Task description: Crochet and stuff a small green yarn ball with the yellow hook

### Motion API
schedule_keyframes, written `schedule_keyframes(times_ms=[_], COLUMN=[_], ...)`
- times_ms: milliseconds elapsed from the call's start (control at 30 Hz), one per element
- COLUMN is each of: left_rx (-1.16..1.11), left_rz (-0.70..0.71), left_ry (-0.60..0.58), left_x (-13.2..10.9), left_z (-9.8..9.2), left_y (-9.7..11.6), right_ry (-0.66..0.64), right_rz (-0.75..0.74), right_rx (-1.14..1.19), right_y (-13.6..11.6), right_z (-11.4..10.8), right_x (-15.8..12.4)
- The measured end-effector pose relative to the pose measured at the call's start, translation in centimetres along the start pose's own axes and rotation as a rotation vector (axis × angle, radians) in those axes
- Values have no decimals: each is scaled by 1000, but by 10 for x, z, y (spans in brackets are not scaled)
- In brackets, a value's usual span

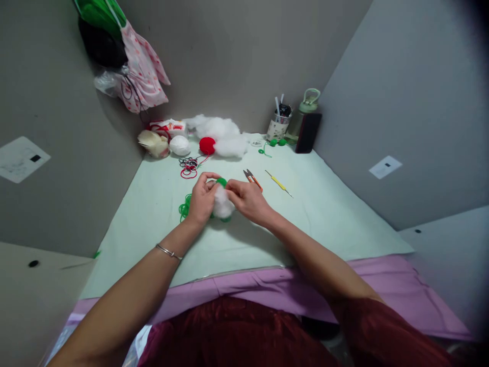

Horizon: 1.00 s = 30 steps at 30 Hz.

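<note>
My left hand [203, 200] curls around a small green knitted or crocheted piece [221, 181], thumb against its near side. A tuft of white stuffing [223, 204] hangs at the piece's near side, between my hands. With fingertips pressed together, my right hand [249, 201] pinches the stuffing where it meets the green piece. Loose green yarn [185, 208] lies in loops beside my left wrist. Thread snips with orange handles [253, 180] rest just beyond my right hand, and a yellow crochet hook [278, 183] lies to their right.
Along the back stand a red yarn ball [207, 146], a white yarn ball [179, 146], a heap of stuffing [219, 130], a pen cup [278, 127], a green bottle [308, 102] and a dark phone [308, 133]. Tangled red and black yarn [189, 167] lies left. Partition walls enclose the table.
</note>
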State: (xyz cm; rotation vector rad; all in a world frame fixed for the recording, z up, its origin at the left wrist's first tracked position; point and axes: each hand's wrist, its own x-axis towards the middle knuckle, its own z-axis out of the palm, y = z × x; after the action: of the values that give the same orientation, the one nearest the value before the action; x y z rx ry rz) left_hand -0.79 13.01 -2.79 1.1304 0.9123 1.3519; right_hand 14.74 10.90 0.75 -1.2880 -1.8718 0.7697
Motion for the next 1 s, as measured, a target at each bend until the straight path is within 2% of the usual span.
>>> schedule_keyframes(times_ms=[200,433,600,867,1000], left_rx=[30,-3,-15,27,7], left_rz=[97,93,83,67,25], left_ry=[46,-107,-122,24,45], left_x=[-5,-8,0,0,-2], left_z=[1,3,0,-4,0], left_y=[2,7,5,2,0], right_ry=[38,144,74,-101,-106], right_rz=[58,92,12,-156,-186], right_rx=[2,18,30,28,30], right_y=[6,11,6,-1,4], right_z=[7,-2,-7,-5,-5], right_x=[4,6,3,-4,-1])
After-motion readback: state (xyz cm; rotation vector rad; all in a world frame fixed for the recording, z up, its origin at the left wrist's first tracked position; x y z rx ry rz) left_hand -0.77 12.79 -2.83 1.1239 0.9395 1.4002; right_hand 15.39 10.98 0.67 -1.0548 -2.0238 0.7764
